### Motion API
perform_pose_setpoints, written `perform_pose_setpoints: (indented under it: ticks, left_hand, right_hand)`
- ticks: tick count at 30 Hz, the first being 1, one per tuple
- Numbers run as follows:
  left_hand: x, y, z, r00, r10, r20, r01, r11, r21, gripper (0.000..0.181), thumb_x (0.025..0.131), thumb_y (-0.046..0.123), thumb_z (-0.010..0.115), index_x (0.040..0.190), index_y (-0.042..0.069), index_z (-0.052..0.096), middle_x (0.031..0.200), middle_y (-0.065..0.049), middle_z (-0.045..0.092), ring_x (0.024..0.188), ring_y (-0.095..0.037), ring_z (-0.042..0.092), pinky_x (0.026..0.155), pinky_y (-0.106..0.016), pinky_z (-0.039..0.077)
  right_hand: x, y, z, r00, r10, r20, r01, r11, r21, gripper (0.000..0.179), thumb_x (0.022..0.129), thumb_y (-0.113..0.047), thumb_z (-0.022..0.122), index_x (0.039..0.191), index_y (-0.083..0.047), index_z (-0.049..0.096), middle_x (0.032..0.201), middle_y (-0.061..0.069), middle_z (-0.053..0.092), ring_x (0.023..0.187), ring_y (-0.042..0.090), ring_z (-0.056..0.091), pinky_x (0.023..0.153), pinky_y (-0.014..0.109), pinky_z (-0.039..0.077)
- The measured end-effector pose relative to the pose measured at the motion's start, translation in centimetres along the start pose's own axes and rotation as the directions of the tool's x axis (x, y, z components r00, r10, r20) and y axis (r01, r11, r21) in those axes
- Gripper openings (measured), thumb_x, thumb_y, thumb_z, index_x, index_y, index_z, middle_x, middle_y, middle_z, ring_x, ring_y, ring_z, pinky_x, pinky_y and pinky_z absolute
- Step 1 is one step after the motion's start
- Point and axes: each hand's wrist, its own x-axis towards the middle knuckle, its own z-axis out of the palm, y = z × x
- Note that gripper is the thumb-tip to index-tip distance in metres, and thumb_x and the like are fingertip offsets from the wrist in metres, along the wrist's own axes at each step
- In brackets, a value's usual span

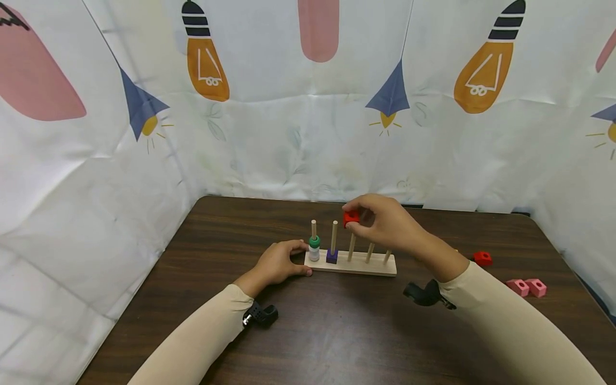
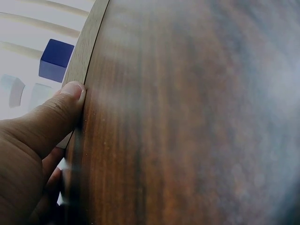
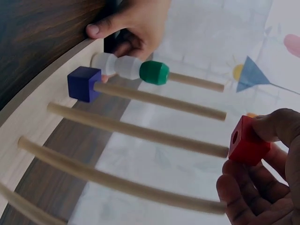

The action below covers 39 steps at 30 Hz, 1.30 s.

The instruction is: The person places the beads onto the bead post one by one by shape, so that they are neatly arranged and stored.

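A light wooden base (image 1: 356, 263) with several upright pegs stands on the table. White beads (image 3: 126, 67) with a green bead (image 3: 154, 72) on top fill the lower part of the leftmost peg. On the second peg a purple cube (image 1: 332, 256) sits at the bottom. My left hand (image 1: 276, 262) grips the base's left end, the thumb along its front edge. Between thumb and fingers my right hand (image 1: 387, 222) pinches a red cube (image 3: 249, 142) with a hole through it. The cube is at the tip of the third peg (image 3: 140, 130), its hole facing the peg.
To the right on the dark wooden table (image 1: 337, 331) lie another red cube (image 1: 483, 259) and two pink cubes (image 1: 536, 287), side by side. A printed white curtain (image 1: 269, 149) hangs behind the table and along its left side.
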Motion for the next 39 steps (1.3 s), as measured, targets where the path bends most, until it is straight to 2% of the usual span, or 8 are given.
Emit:
perform_pose_setpoints:
  ticks: [6, 13, 24, 33, 39]
  left_hand:
    - [0.0, 0.0, 0.0, 1.0, -0.004, 0.006, 0.004, 1.0, -0.004, 0.062, 0.076, 0.04, 0.092, 0.131, 0.022, 0.07, 0.142, -0.005, 0.061, 0.138, -0.031, 0.049, 0.112, -0.051, 0.039]
    - [0.0, 0.0, -0.1, 1.0, -0.004, 0.013, 0.004, 1.0, 0.0, 0.061, 0.077, 0.04, 0.092, 0.131, 0.022, 0.07, 0.143, -0.006, 0.06, 0.138, -0.031, 0.049, 0.112, -0.052, 0.039]
    - [0.1, 0.0, 0.0, 1.0, -0.01, 0.005, 0.01, 1.0, -0.001, 0.062, 0.076, 0.04, 0.092, 0.131, 0.022, 0.071, 0.138, -0.004, 0.064, 0.137, -0.028, 0.051, 0.112, -0.048, 0.04]
    - [0.1, -0.1, 0.0, 1.0, 0.003, 0.004, -0.003, 1.0, -0.005, 0.061, 0.076, 0.041, 0.092, 0.13, 0.021, 0.071, 0.137, -0.004, 0.065, 0.136, -0.03, 0.051, 0.112, -0.049, 0.04]
    - [0.1, -0.1, 0.0, 1.0, 0.002, 0.004, -0.002, 1.0, -0.005, 0.061, 0.075, 0.041, 0.093, 0.129, 0.022, 0.071, 0.136, -0.003, 0.065, 0.137, -0.029, 0.051, 0.112, -0.049, 0.04]
  right_hand:
    - [0.6, -0.6, 0.8, 0.999, 0.04, -0.004, -0.04, 0.999, 0.027, 0.03, 0.092, -0.014, 0.078, 0.121, -0.009, 0.072, 0.108, -0.002, 0.07, 0.086, 0.012, 0.065, 0.074, 0.034, 0.055]
    - [1.1, -0.9, 1.6, 0.999, 0.047, 0.001, -0.047, 0.998, 0.049, 0.03, 0.095, -0.015, 0.076, 0.124, -0.009, 0.071, 0.115, 0.0, 0.07, 0.092, 0.015, 0.065, 0.079, 0.037, 0.056]
    - [1.6, -1.4, 2.6, 0.996, 0.084, -0.031, -0.081, 0.992, 0.097, 0.028, 0.095, -0.015, 0.076, 0.122, -0.009, 0.071, 0.108, -0.003, 0.069, 0.092, 0.014, 0.067, 0.082, 0.039, 0.057]
    - [1.5, -1.5, 3.3, 0.985, 0.169, 0.015, -0.17, 0.98, 0.099, 0.029, 0.095, -0.013, 0.075, 0.123, -0.009, 0.07, 0.108, -0.003, 0.069, 0.095, 0.015, 0.067, 0.082, 0.036, 0.056]
    - [0.9, -1.4, 4.5, 0.973, 0.232, -0.003, -0.23, 0.966, 0.121, 0.03, 0.095, -0.013, 0.075, 0.124, -0.01, 0.069, 0.111, -0.001, 0.069, 0.099, 0.018, 0.067, 0.084, 0.037, 0.057]
